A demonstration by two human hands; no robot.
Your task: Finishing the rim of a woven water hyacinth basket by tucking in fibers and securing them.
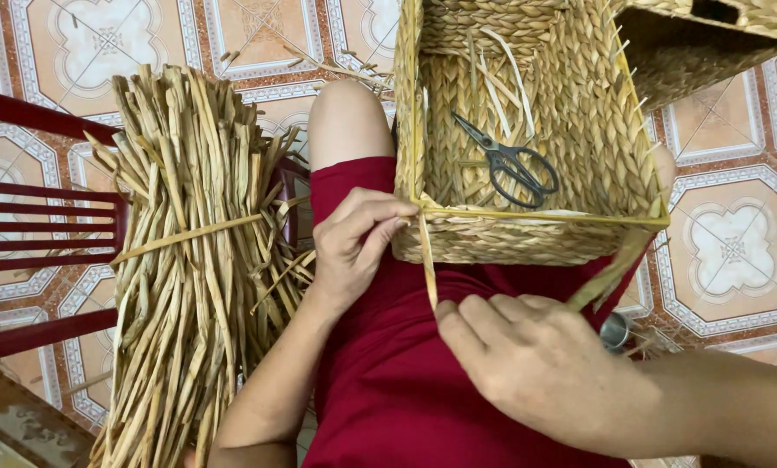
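A patterned tile floor [735, 251] carries a tied bundle of dried straw [189, 260] and scattered strands.

Basket [579, 113] on the lap blocks the far centre; scissors [510, 165] lie inside, with free room around them. Straw bundle [189, 260] walls the left, red chair [42, 234] beyond. Near lap stays open between the hands

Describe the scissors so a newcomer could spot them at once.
Find the square woven straw basket resting on the person's red-clothed lap. Inside it, on the woven floor, lie the dark metal scissors, blades pointing up-left. They are the only dark, metal thing among pale straw strands.
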